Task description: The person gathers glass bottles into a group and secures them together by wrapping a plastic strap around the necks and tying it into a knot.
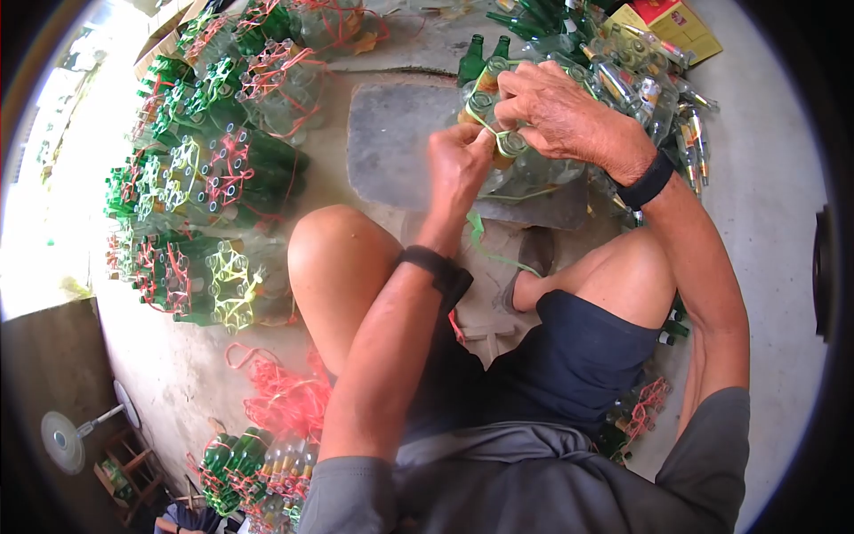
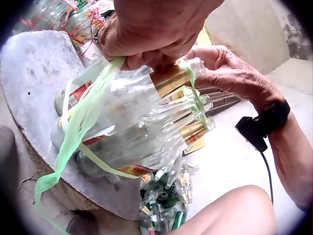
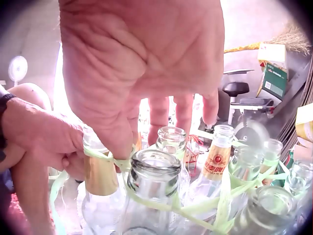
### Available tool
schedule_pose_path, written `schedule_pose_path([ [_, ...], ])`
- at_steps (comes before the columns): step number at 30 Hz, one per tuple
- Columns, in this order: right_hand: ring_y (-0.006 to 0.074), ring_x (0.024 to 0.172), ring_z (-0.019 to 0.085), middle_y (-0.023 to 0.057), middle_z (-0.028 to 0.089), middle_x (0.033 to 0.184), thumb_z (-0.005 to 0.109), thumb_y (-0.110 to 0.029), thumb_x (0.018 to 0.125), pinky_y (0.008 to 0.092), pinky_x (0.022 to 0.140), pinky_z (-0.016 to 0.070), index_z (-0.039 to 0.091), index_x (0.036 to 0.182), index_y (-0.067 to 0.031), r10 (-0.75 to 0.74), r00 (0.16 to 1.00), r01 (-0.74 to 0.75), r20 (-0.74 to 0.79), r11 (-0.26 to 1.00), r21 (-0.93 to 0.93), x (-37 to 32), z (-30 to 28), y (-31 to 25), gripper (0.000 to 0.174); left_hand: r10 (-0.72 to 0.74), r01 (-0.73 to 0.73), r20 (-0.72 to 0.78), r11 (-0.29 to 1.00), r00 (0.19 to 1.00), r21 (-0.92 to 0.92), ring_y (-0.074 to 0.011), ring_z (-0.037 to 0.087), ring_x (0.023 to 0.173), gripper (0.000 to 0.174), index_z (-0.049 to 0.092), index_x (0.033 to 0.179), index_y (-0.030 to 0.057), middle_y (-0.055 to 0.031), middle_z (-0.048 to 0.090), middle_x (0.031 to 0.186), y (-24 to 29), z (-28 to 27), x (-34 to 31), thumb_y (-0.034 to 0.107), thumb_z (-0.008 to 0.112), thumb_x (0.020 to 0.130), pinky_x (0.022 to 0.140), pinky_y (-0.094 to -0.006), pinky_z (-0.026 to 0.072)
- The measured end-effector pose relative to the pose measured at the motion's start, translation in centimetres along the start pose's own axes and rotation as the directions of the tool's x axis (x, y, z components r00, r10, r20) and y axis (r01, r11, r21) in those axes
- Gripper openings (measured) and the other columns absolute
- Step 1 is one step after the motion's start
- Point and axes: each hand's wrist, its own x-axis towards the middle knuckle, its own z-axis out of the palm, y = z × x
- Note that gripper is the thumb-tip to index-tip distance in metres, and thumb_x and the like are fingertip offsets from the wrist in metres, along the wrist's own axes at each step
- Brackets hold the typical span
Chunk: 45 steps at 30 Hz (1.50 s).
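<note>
A bundle of clear glass bottles (image 2: pixel 117 98) stands upright on a grey slab (image 1: pixel 387 147), light-green plastic strap (image 2: pixel 80 125) running round the bodies and between the necks. At the near side of the bundle, my left hand (image 1: pixel 461 165) grips the strap beside a gold-foiled neck (image 3: pixel 100 176); a loose tail hangs below that hand. My right hand (image 1: pixel 560 111) reaches over the bottle tops from the other side. Its thumb (image 3: pixel 120 139) pinches the strap by the same neck, while its other fingers extend down among the mouths. Part of the left fingers is hidden behind the bottles.
Tied bundles of green and clear bottles (image 1: pixel 178 191) line the left side. Loose bottles (image 1: pixel 636 93) lie beyond the right hand, near a yellow box (image 1: pixel 698 36). A heap of pink plastic string (image 1: pixel 283 392) is by the left knee; a fan (image 1: pixel 64 442) stands farther back.
</note>
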Motion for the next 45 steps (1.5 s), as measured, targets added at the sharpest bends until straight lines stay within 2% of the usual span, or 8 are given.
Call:
schedule_pose_path([
  [10, 0.0263, 0.101, 0.054, 0.0061, 0.053, 0.095, 0.073, -0.016, 0.078, 0.0421, 0.087, 0.0423, 0.063, 0.076, -0.0097, 0.066, 0.995, -0.066, -0.071, 0.998, 0.001, -1.3, -1.9, 0.6, 0.012, -0.011, 0.014, 0.084, 0.999, 0.996, -0.033, -0.0072, 0.055, 0.060, 0.031, 0.076, 0.086, -0.0086, -0.0057, 0.068, 0.065, 1.0, -0.2, 0.0, 0.020, 0.071, 0.097, 0.051, -0.0295, 0.0420],
  [19, 0.0291, 0.101, 0.058, 0.0091, 0.062, 0.095, 0.067, -0.020, 0.084, 0.0434, 0.090, 0.0416, 0.064, 0.082, -0.0070, 0.267, 0.962, -0.270, 0.053, 0.961, 0.063, -2.6, -2.2, 1.7, 0.013, 0.000, 0.006, 0.115, 0.999, 0.993, -0.045, -0.0069, 0.055, 0.060, 0.030, 0.076, 0.088, -0.0087, -0.0043, 0.068, 0.065, 0.7, -0.4, 0.1, 0.018, 0.069, 0.099, 0.050, -0.0291, 0.0416],
  [26, 0.0347, 0.099, 0.063, 0.0129, 0.062, 0.093, 0.064, -0.020, 0.090, 0.0460, 0.088, 0.0461, 0.062, 0.090, -0.0046, 0.268, 0.962, -0.274, 0.058, 0.954, 0.120, -3.0, -1.3, 3.4, 0.016, 0.025, -0.015, 0.122, 0.997, 0.992, -0.079, -0.0062, 0.051, 0.058, 0.031, 0.074, 0.084, -0.0081, -0.0021, 0.065, 0.063, 0.1, -0.3, 0.4, 0.019, 0.068, 0.098, 0.049, -0.0302, 0.0385],
  [32, 0.0401, 0.089, 0.060, 0.0161, 0.055, 0.090, 0.061, -0.014, 0.093, 0.0482, 0.079, 0.0473, 0.054, 0.089, -0.0007, 0.273, 0.958, -0.248, -0.092, 0.944, 0.217, -3.2, 0.2, 3.8, 0.016, 0.029, -0.023, 0.131, 0.998, 0.991, -0.050, -0.0069, 0.053, 0.059, 0.031, 0.075, 0.084, -0.0076, -0.0037, 0.068, 0.065, 0.5, -0.4, 0.1, 0.019, 0.066, 0.098, 0.050, -0.0291, 0.0404],
  [38, 0.0427, 0.099, 0.064, 0.0207, 0.066, 0.097, 0.060, -0.015, 0.093, 0.0499, 0.088, 0.0509, 0.061, 0.093, -0.0013, 0.340, 0.939, -0.324, -0.050, 0.925, 0.197, -2.1, 0.5, 4.1, 0.014, 0.003, 0.015, 0.146, 0.992, 0.989, -0.122, -0.0077, 0.055, 0.060, 0.031, 0.074, 0.083, -0.0073, -0.0046, 0.069, 0.068, 0.2, -0.2, 0.0, 0.017, 0.063, 0.098, 0.052, -0.0285, 0.0413],
  [41, 0.0380, 0.082, 0.070, 0.0197, 0.069, 0.086, 0.059, -0.014, 0.092, 0.0470, 0.079, 0.0545, 0.065, 0.094, 0.0011, 0.334, 0.938, -0.311, -0.090, 0.928, 0.203, -1.3, 0.1, 3.9, 0.016, -0.037, 0.063, 0.162, 0.986, 0.986, -0.156, -0.0078, 0.055, 0.061, 0.029, 0.074, 0.084, -0.0075, -0.0048, 0.069, 0.070, 0.0, -0.2, 0.1, 0.016, 0.062, 0.098, 0.052, -0.0283, 0.0415],
  [43, 0.0278, 0.058, 0.070, 0.0147, 0.068, 0.071, 0.057, -0.014, 0.093, 0.0426, 0.058, 0.0551, 0.066, 0.094, 0.0023, 0.527, 0.798, -0.600, 0.292, 0.654, 0.460, -0.6, -2.2, 2.6, 0.019, -0.055, 0.079, 0.167, 0.987, 0.984, -0.142, -0.0079, 0.055, 0.061, 0.029, 0.074, 0.084, -0.0077, -0.0049, 0.069, 0.071, 0.0, -0.3, 0.1, 0.015, 0.062, 0.097, 0.052, -0.0281, 0.0415],
  [45, 0.0203, 0.050, 0.066, 0.0087, 0.063, 0.067, 0.057, -0.017, 0.096, 0.0367, 0.049, 0.0494, 0.064, 0.093, 0.0003, 0.552, 0.777, -0.622, 0.302, 0.602, 0.500, -0.7, -1.7, 2.6, 0.019, -0.046, 0.072, 0.175, 0.987, 0.983, -0.143, -0.0079, 0.055, 0.061, 0.029, 0.073, 0.084, -0.0079, -0.0045, 0.069, 0.071, -0.2, -0.3, 0.1, 0.015, 0.062, 0.097, 0.052, -0.0278, 0.0415],
])
